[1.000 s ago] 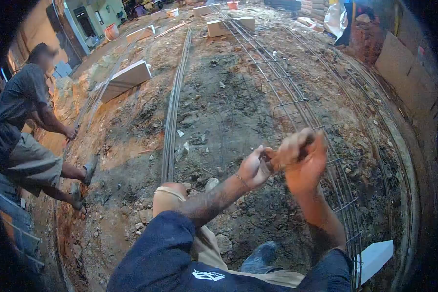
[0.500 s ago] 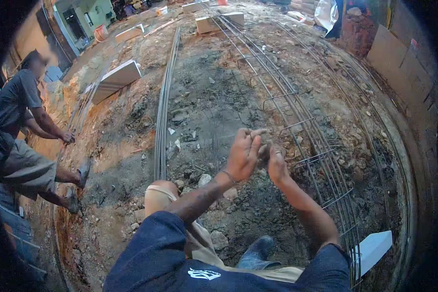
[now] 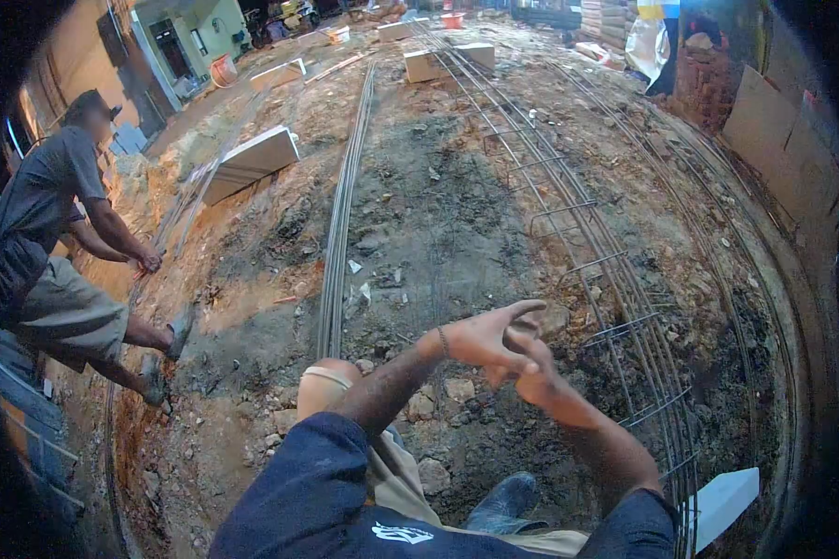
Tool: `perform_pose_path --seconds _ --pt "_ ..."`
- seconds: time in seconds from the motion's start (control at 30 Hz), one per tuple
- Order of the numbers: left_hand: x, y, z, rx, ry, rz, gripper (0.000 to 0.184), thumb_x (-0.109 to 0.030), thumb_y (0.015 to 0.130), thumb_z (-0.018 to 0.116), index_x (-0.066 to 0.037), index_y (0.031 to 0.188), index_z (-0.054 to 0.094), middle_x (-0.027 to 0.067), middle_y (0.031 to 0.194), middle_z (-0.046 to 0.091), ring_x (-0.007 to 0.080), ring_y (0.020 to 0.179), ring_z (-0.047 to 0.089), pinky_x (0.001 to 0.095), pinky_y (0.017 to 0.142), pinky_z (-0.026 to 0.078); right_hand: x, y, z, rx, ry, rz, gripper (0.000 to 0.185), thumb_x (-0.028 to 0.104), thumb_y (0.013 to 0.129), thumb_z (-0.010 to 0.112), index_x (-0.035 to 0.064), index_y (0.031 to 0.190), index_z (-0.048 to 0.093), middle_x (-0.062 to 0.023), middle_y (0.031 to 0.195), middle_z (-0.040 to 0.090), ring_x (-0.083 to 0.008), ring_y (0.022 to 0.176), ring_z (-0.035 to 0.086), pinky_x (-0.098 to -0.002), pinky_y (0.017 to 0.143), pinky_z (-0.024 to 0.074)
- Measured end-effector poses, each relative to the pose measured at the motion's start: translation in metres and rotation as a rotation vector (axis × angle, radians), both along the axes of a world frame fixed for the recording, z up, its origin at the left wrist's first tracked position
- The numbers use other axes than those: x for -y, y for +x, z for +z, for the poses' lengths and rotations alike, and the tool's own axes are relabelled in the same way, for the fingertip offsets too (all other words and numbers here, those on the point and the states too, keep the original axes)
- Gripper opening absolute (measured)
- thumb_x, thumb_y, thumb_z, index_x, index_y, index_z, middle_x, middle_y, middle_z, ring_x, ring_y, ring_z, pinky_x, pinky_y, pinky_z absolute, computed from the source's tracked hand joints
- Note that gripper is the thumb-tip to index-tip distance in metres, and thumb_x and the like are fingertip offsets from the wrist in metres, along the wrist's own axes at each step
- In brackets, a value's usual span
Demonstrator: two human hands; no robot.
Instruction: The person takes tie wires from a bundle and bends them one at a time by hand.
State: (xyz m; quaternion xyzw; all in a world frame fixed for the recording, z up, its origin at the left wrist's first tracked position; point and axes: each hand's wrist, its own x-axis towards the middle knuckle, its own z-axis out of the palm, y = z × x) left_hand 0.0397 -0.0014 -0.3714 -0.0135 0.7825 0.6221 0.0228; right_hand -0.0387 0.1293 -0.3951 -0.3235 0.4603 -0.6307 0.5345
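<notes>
In front of my chest, my left hand (image 3: 487,339) is raised with its thumb and fingers spread and a dark band at the wrist. My right hand (image 3: 543,380) meets it, its fingers loosely bent and overlapping the left fingers. I see nothing held in either hand; some fingers are blurred or covered. Just to the right of my hands lies a long rebar cage (image 3: 625,309), straight bars with square stirrups along them. A bundle of straight steel bars (image 3: 347,214) stretches away on the left, its near end by my knee.
At left, a co-worker (image 3: 42,219) bends with both hands at thin bars (image 3: 179,200). White-topped blocks stand on the rubble ground: one at left (image 3: 254,166), one under the cage's far end (image 3: 429,65), one near right (image 3: 725,503). Boards (image 3: 774,140) line the right side.
Both hands have come lower and closer to my body. The left has turned from upright to sideways with fingers spread, and the right fingers now overlap it. My view has shifted slightly left.
</notes>
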Motion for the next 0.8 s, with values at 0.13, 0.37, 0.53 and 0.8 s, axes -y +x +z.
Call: perform_pose_path --seconds 0.13,0.37,0.53,0.8 --pt "-0.010 -0.001 -0.008 -0.003 0.238 0.028 0.083 -0.017 0.060 0.076 -0.002 0.129 0.033 0.0112 0.106 0.056 0.0154 0.097 0.053 0.0291 0.082 0.046 0.006 -0.021 -0.018 0.261 0.059 -0.008 0.028 0.028 0.089 0.045 0.0088 0.068 0.045 0.0008 0.066 0.039 -0.0111 0.056 0.037 -0.0283 0.052 0.0320" --pt "-0.005 -0.004 -0.032 -0.069 0.087 0.048 0.062 -0.007 0.060 0.073 -0.002 0.117 0.050 0.0066 0.096 0.060 0.0122 0.086 0.056 0.0284 0.076 0.048 0.005 -0.023 -0.017 0.140 0.193 0.036 0.018 0.025 0.088 0.049 0.0125 0.075 0.052 0.0062 0.067 0.046 -0.0035 0.055 0.040 -0.0217 0.045 0.0303" --pt "-0.010 -0.003 -0.026 -0.097 0.093 0.093 0.058 -0.007 0.062 0.072 -0.001 0.116 0.052 0.0032 0.096 0.060 0.0090 0.084 0.052 0.0269 0.074 0.046 0.004 -0.022 0.001 0.021 0.184 0.069 0.016 0.021 0.088 0.052 0.0050 0.085 0.057 0.0024 0.073 0.056 -0.0043 0.061 0.050 -0.0191 0.051 0.0395" --pt "-0.009 0.000 -0.031 -0.302 -0.008 0.163 0.053 -0.015 0.072 0.070 -0.002 0.119 0.048 0.0083 0.102 0.058 0.0123 0.093 0.052 0.0302 0.082 0.043 -0.006 -0.022 0.013 -0.339 0.147 0.015 0.019 0.016 0.086 0.056 0.0001 0.094 0.059 0.0000 0.080 0.058 -0.0082 0.075 0.053 -0.0244 0.070 0.0434"
